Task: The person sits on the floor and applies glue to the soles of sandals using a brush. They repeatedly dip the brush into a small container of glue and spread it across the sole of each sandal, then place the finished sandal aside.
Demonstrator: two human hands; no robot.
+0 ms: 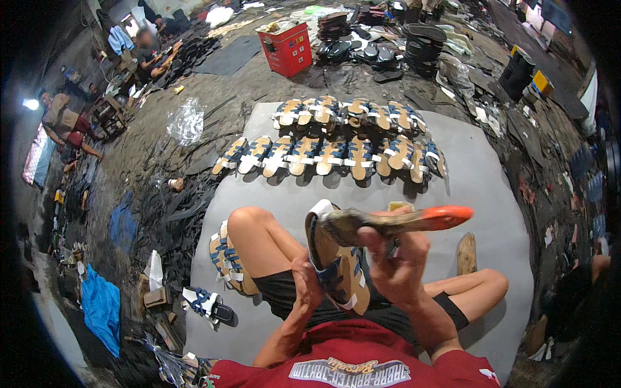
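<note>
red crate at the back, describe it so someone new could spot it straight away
Start at the grey mat with its rows of sandals, then look past its far edge across the dark floor. The red crate stands there, a boxy open-topped bin, the only bright red thing among black soles.

We look steeply down from our head, close over our lap, facing the grey mat (479,187) ahead; one view only
</note>
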